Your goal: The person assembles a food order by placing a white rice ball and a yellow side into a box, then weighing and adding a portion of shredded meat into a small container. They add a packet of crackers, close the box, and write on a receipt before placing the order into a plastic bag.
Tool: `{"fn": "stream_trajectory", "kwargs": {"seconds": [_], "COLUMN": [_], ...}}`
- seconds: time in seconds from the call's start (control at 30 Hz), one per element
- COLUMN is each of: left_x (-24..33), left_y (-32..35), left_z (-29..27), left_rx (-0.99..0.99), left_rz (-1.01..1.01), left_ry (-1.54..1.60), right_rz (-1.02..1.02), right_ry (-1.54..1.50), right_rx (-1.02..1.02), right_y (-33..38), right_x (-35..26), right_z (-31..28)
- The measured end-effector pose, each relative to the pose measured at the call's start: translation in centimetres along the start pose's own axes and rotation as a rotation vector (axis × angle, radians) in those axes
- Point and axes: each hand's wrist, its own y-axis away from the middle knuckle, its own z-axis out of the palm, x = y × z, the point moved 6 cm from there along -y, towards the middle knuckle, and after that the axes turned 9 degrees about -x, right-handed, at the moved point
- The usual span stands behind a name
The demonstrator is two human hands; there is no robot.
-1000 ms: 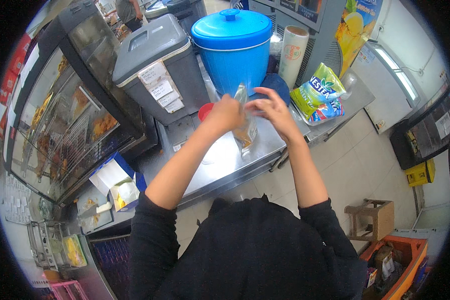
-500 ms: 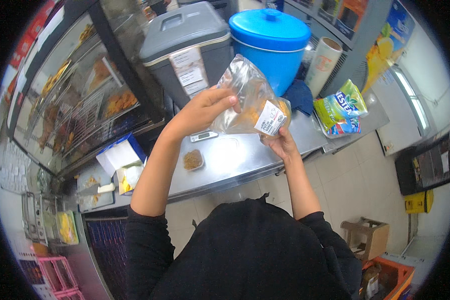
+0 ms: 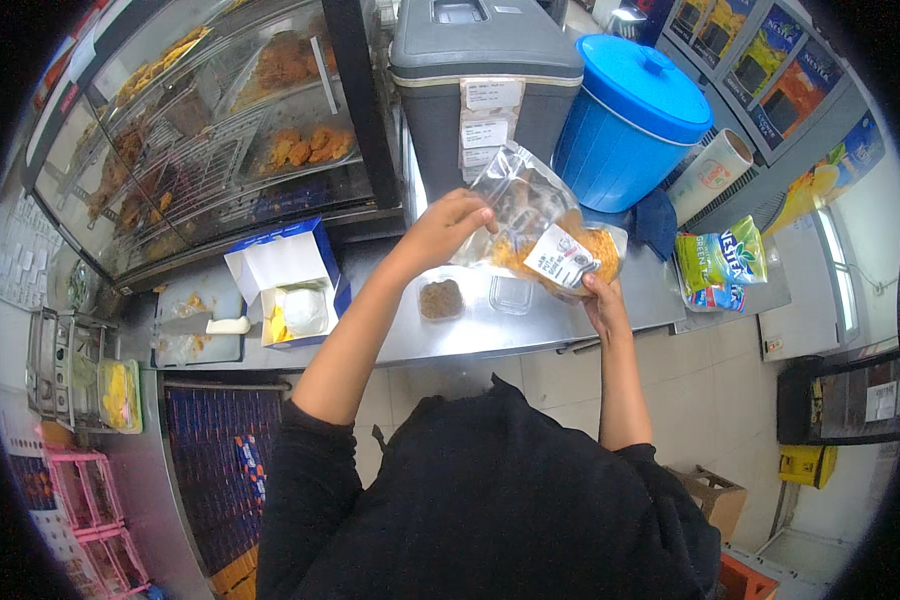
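A clear plastic bag point(image 3: 598, 243), partly filled with orange-yellow food and bearing a white label, is held tilted above the steel counter. My right hand point(image 3: 606, 303) grips its lower right corner, thumb over the front. At the bag's upper left edge is my left hand point(image 3: 442, 230), its fingers curled and pinching the plastic. Below the bag on the counter sits a small clear tub point(image 3: 441, 299) of brown crumbly stuff. Beside the tub lies a clear plastic lid or shallow container point(image 3: 511, 293); which one I cannot tell.
An open blue-and-white box point(image 3: 288, 280) holds a white wrapped item. Left of it, a white-handled knife point(image 3: 228, 326) rests on a cutting board point(image 3: 228, 346). Behind stand a fried-food display cabinet point(image 3: 362, 100), grey cooler point(image 3: 425, 120) and blue lidded bucket point(image 3: 600, 150). Green packets point(image 3: 718, 258) lie right.
My view has shifted, so the counter and cabinet show more fully. My left fingers have gone from spread to curled at the bag's edge. The clear lid or container beside the tub now shows.
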Motion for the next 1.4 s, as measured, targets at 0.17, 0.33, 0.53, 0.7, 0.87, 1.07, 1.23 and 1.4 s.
{"fn": "stream_trajectory", "kwargs": {"seconds": [0.17,0.33,0.53,0.7,0.87,1.07,1.23,1.4], "left_x": [-0.7,-2.5,-5.9,-6.8,-6.9,-4.9,-2.3,-5.4], "left_y": [1.3,2.5,3.2,3.0,3.1,2.9,3.2,4.3], "left_z": [-0.7,0.6,2.9,2.9,2.9,1.3,-0.7,0.6], "left_rx": [0.174,0.108,-0.089,-0.127,-0.098,-0.112,0.014,0.245], "left_rz": [-0.145,-0.239,-0.377,-0.368,-0.391,-0.363,-0.128,-0.327], "left_ry": [-0.266,-0.006,0.496,0.357,0.386,0.428,-0.396,0.101], "right_rz": [-0.016,0.047,0.102,0.095,0.149,0.419,0.468,0.451], "right_ry": [0.161,0.156,0.366,0.455,0.460,0.230,0.134,0.408], "right_rx": [-0.014,-0.016,0.085,0.003,-0.016,0.056,0.003,-0.087], "right_y": [0.2,0.7,0.7,-0.2,-1.0,-0.6,0.2,-0.4], "right_x": [-0.3,0.4,-0.5,-2.2,-2.7,0.3,1.0,-1.5], "right_z": [-0.6,-1.5,-2.4,-1.1,-0.9,-1.7,-0.9,-0.2]}}
